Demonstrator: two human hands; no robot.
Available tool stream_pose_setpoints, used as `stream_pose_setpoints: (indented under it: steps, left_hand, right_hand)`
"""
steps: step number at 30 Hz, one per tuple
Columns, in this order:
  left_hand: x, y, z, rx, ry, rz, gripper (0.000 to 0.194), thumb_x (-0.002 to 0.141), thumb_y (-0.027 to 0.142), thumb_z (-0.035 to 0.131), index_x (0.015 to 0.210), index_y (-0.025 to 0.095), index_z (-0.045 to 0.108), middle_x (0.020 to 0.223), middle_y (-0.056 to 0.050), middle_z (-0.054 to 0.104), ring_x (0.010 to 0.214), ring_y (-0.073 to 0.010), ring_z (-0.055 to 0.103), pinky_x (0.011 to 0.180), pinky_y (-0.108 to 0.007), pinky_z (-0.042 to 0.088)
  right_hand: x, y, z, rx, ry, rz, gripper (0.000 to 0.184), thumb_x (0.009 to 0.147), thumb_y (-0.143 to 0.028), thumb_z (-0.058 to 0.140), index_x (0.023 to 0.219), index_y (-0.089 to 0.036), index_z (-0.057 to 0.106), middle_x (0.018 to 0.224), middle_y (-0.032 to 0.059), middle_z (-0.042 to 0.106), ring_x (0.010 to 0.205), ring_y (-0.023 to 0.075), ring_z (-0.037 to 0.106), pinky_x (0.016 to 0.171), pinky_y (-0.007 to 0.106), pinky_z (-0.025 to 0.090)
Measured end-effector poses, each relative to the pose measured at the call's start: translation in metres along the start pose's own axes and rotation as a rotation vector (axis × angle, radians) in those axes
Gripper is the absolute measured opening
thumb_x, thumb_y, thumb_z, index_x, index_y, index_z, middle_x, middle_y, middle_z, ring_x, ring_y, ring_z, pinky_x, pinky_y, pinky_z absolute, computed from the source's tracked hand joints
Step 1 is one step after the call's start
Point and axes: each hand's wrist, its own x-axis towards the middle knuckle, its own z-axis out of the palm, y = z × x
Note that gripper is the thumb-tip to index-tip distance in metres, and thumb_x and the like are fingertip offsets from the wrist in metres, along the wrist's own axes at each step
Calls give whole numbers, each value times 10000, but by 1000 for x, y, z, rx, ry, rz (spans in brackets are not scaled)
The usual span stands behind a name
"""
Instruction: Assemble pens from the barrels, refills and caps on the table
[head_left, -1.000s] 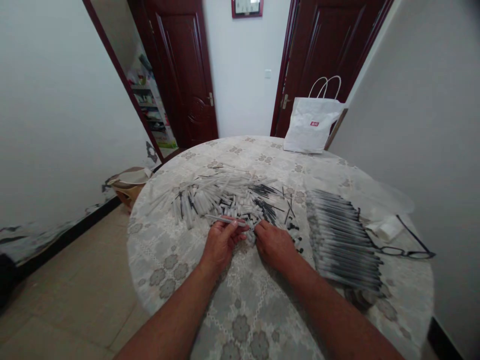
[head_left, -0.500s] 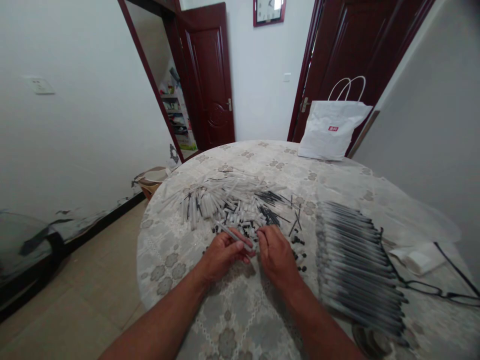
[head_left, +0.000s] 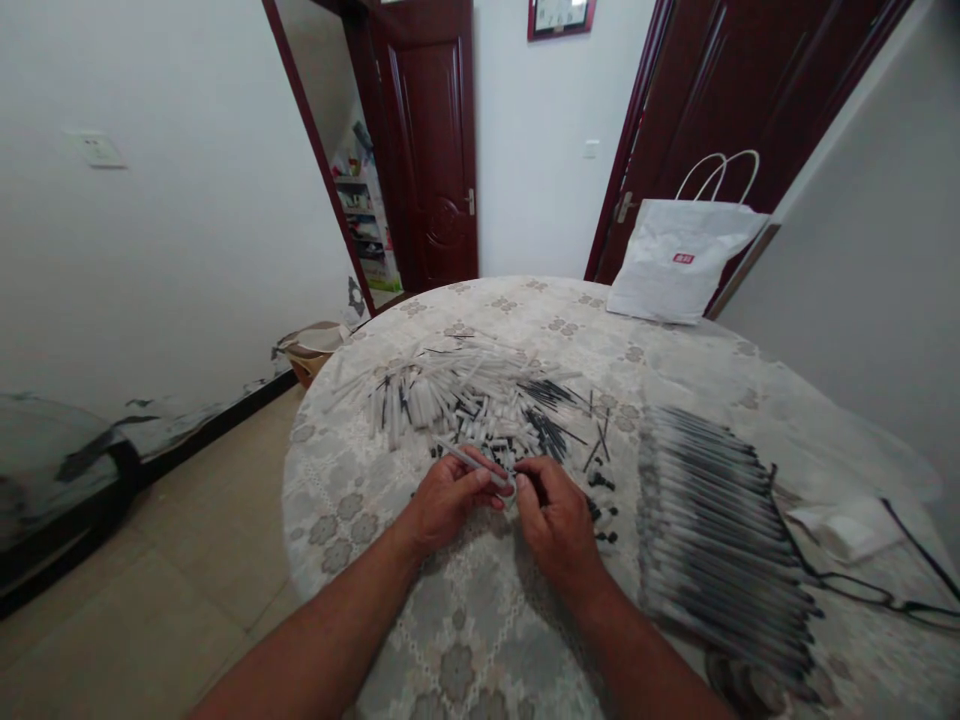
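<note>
My left hand point(head_left: 448, 500) is closed around a translucent white pen barrel point(head_left: 466, 459), which slants up and left out of the fingers. Against the barrel's near end, my right hand point(head_left: 556, 512) pinches a small part, mostly covered by the fingertips. Just beyond the hands lies a heap of translucent pen barrels point(head_left: 427, 392), with short white pieces point(head_left: 491, 418) in front of it. Thin dark pen refills point(head_left: 547, 434) lie at the heap's right side. Small black plugs point(head_left: 600, 480) are scattered beside my right hand.
A row of finished-looking pens point(head_left: 724, 530) lies side by side to the right. Beyond it are eyeglasses point(head_left: 859, 588) and white tissue-like paper point(head_left: 844, 530). A white paper bag point(head_left: 679, 265) stands at the far right of the round table point(head_left: 450, 610), which has a patterned cloth.
My right hand has turned and come closer to the barrel's near end, its fingertips now meeting it. The left hand keeps its hold. The camera view has shifted slightly.
</note>
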Motion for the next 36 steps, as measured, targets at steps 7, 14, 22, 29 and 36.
stream_pose_setpoints:
  steps: [7, 14, 22, 29, 36]
  left_hand:
    - [3, 0, -2, -77, 73, 55, 268, 796, 300, 834, 932, 143, 663, 986, -88, 760, 869, -217, 750, 743, -319, 612]
    - [6, 0, -4, -122, 103, 87, 246, 799, 293, 830, 913, 140, 674, 981, -86, 767, 923, -220, 747, 782, -328, 612]
    - [6, 0, -2, -139, 115, 101, 279, 761, 288, 858, 921, 146, 678, 1001, -88, 766, 934, -232, 748, 775, -329, 614]
    - [6, -3, -1, -98, 103, 108, 270, 756, 296, 862, 916, 142, 709, 979, -89, 765, 912, -220, 739, 786, -341, 619]
    - [5, -3, 2, -100, 125, 101, 277, 737, 289, 874, 911, 141, 717, 954, -78, 766, 869, -200, 734, 788, -333, 613]
  right_hand:
    - [-1, -6, 6, 122, 2, 120, 162, 907, -258, 597, 1016, -194, 698, 904, 42, 724, 811, 192, 670, 758, 304, 504]
    - [-1, 9, 13, 231, 37, 224, 198, 903, -355, 647, 1014, -203, 710, 893, 39, 732, 803, 193, 669, 736, 305, 510]
    - [2, 13, 12, 343, 52, 233, 198, 862, -350, 713, 1005, -214, 697, 906, 35, 727, 797, 189, 658, 711, 301, 499]
    - [1, 10, 11, 300, 33, 206, 178, 871, -345, 695, 993, -216, 701, 842, 25, 711, 741, 181, 641, 688, 302, 498]
    - [1, 13, 12, 273, 13, 193, 193, 862, -346, 684, 991, -204, 711, 870, 34, 729, 761, 190, 658, 702, 302, 503]
